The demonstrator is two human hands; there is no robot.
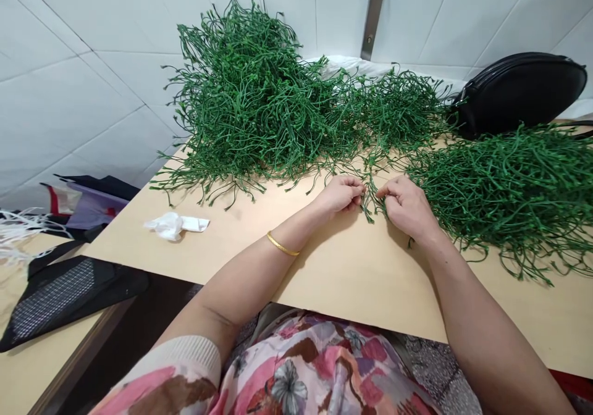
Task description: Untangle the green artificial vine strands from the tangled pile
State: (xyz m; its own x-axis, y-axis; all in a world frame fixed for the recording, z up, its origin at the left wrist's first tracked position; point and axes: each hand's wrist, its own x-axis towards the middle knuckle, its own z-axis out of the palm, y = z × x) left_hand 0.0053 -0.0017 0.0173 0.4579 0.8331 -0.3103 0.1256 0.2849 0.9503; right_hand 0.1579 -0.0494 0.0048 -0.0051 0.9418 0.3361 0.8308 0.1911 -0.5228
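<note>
My left hand and my right hand face each other over the table's middle, with a small bunch of green artificial plant stems between them. The left fingers are pinched together on stems at the bunch's left side. On its right, my right hand is closed, thumb against curled fingers, at the stem ends; how firmly it grips them is hidden. Behind both hands rises a large tangled heap of the same green stems. Another pile of green stems lies right of my right hand.
A black bag stands at the back right against the tiled wall. Crumpled white tissue lies on the left of the wooden table. A black mesh item and white strands rest on a lower surface at far left.
</note>
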